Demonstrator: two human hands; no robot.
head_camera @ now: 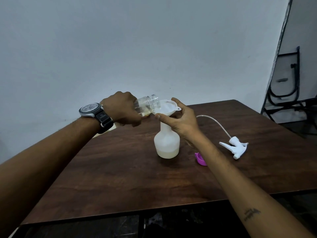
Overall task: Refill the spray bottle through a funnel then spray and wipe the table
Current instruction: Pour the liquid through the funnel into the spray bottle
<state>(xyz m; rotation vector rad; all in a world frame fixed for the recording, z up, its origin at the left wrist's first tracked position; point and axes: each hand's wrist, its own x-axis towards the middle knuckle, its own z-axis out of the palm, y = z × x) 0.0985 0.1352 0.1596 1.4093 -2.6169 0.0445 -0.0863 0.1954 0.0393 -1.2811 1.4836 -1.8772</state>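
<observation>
A white spray bottle (166, 143) stands upright on the dark wooden table (120, 177), with a little pale liquid at its bottom. A white funnel (165, 108) sits in its neck. My right hand (182, 121) pinches the funnel's rim from the right. My left hand (122, 109) grips a clear plastic jar (148, 104), tipped on its side with its open mouth over the funnel's left edge. The white trigger spray head (235, 146) with its clear tube lies on the table to the right of the bottle.
A purple cap (200, 158) lies on the table just right of the bottle, partly behind my right forearm. A grey wall rises behind the table. Black folded metal frames (288, 86) lean at the far right. A watch is on my left wrist.
</observation>
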